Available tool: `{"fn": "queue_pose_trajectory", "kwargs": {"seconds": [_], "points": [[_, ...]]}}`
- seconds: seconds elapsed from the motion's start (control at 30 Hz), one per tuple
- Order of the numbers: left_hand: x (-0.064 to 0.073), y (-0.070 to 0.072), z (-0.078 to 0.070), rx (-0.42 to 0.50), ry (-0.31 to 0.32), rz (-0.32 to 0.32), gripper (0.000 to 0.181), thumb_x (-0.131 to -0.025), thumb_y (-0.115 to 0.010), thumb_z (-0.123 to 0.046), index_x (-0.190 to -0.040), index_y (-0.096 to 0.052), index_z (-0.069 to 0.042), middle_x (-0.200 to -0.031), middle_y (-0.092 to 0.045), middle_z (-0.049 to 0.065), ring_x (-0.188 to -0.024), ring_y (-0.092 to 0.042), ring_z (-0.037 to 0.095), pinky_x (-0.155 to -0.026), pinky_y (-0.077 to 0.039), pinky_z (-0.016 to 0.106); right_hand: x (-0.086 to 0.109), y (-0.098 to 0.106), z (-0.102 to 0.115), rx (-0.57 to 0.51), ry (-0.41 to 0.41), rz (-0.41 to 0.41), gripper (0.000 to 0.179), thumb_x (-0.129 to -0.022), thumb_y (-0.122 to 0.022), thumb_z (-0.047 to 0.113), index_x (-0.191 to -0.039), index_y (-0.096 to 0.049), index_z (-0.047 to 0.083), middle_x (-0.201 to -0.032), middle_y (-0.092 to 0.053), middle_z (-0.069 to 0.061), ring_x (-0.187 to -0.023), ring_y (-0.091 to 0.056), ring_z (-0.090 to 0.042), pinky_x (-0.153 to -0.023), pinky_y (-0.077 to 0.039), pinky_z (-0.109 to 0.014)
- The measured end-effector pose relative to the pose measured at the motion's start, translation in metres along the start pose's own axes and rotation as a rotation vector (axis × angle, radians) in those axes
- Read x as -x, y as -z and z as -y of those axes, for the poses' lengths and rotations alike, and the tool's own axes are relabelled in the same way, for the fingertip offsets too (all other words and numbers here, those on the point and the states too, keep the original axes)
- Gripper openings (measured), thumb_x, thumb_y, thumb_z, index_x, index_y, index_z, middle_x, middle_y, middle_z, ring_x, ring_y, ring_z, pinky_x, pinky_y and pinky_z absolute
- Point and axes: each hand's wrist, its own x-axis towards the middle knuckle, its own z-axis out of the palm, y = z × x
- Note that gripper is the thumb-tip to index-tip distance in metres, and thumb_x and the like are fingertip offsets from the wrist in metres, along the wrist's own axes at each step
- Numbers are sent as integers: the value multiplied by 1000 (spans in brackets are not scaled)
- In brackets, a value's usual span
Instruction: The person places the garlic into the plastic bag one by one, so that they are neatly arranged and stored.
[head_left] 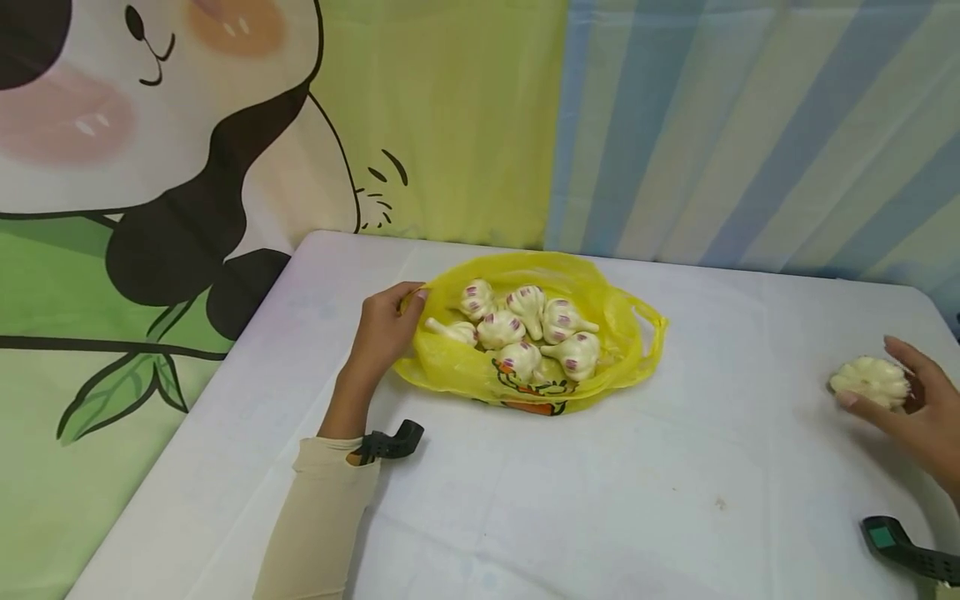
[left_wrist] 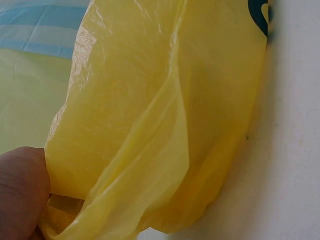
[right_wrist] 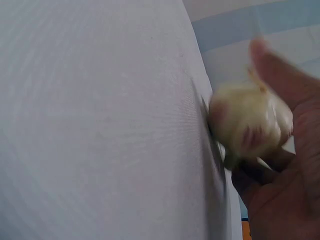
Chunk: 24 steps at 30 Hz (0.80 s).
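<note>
A yellow plastic bag [head_left: 450,379] lies spread on the table, its mouth facing up, with several white garlic bulbs [head_left: 501,330] marked in purple inside. My left hand [head_left: 386,325] pinches the bag's left rim between thumb and fingers. In the left wrist view the thumb presses on the yellow plastic [left_wrist: 125,100], which fills most of that view. Far to the right, my right hand [head_left: 918,408] has its thumb and fingers around a single garlic bulb [head_left: 870,382], low over the table. The right wrist view shows this bulb [right_wrist: 250,120] close to the cloth.
A white cloth covers the table [head_left: 600,500]. Behind it hangs a curtain [head_left: 450,125] with a cartoon panda and blue stripes. The bag's looped handle [head_left: 656,333] sticks out to the right. A black wrist camera [head_left: 390,442] sits on each wrist.
</note>
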Motion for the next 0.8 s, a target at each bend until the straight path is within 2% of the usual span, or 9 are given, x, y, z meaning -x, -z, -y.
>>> {"fn": "queue_pose_trajectory", "kwargs": {"seconds": [0.03, 0.07, 0.13, 0.23, 0.47, 0.57, 0.67, 0.73, 0.8], "points": [[0, 0, 0, -1, 1, 0, 34, -102, -53, -27, -120, -68, -3, -115, -67, 11, -105, -61, 22, -90, -48, 41, 0, -1, -2, -3, -8, 10, 76, -92, -67, 9, -155, -26, 22, -142, -38, 5, -116, -33, 10, -88, -24, 2], [1, 0, 0, -2, 2, 0, 34, -102, -52, -27, -120, -68, -3, -115, -67, 11, -105, -61, 23, -91, -48, 41, -1, -1, -3, -6, -19, 21, 73, -93, -67, 10, -154, -29, 23, -142, -38, 9, -115, -34, 12, -86, -27, 1], [1, 0, 1, -1, 5, 1, 34, -102, -53, -27, -120, -68, -3, -116, -67, 11, -106, -61, 23, -91, -48, 41, -2, -2, -6, -9, -21, 22, 67, -93, -67, 11, -152, -36, 20, -127, -41, 21, -106, -37, 14, -81, -30, 1], [1, 0, 0, 0, 7, 2, 34, -102, -53, -28, -120, -68, -3, -115, -67, 11, -105, -61, 22, -91, -49, 41, -4, -2, -8, -8, -10, 16, 64, -92, -68, 10, -149, -41, 18, -115, -38, 27, -98, -38, 14, -77, -31, 2], [0, 0, 0, 1, 6, 5, 36, -102, -52, -30, -121, -68, -4, -116, -67, 11, -106, -61, 23, -92, -48, 41, -4, -3, -6, -4, -21, -3, 63, -92, -68, 11, -149, -42, 18, -117, -40, 27, -98, -38, 15, -76, -32, 1], [0, 0, 1, -4, 6, 4, 36, -102, -52, -31, -121, -68, -5, -117, -67, 10, -108, -61, 22, -93, -48, 41, -5, -4, 0, 27, -32, -15, 62, -93, -67, 15, -150, -40, 17, -128, -42, 19, -103, -38, 16, -80, -31, 2], [0, 0, 1, -6, 2, 7, 36, -102, -52, -31, -122, -67, -4, -117, -67, 10, -109, -61, 22, -93, -48, 41, -8, -6, 10, 42, -45, -17, 62, -94, -66, 18, -150, -39, 15, -141, -42, 4, -106, -36, 17, -79, -30, 3], [0, 0, 1, -6, -2, 8, 36, -102, -52, -31, -122, -67, -4, -117, -67, 10, -108, -61, 22, -92, -48, 41, -10, -8, 18, 46, -56, -16, 62, -95, -66, 19, -150, -38, 14, -146, -41, -4, -106, -36, 17, -77, -32, 2], [0, 1, 1, -7, -6, 4, 35, -102, -52, -30, -121, -68, -4, -116, -67, 10, -106, -62, 22, -91, -48, 41, -13, -9, 27, 55, -67, -10, 63, -95, -65, 22, -151, -38, 15, -146, -41, -8, -106, -37, 16, -75, -33, 2]]}}
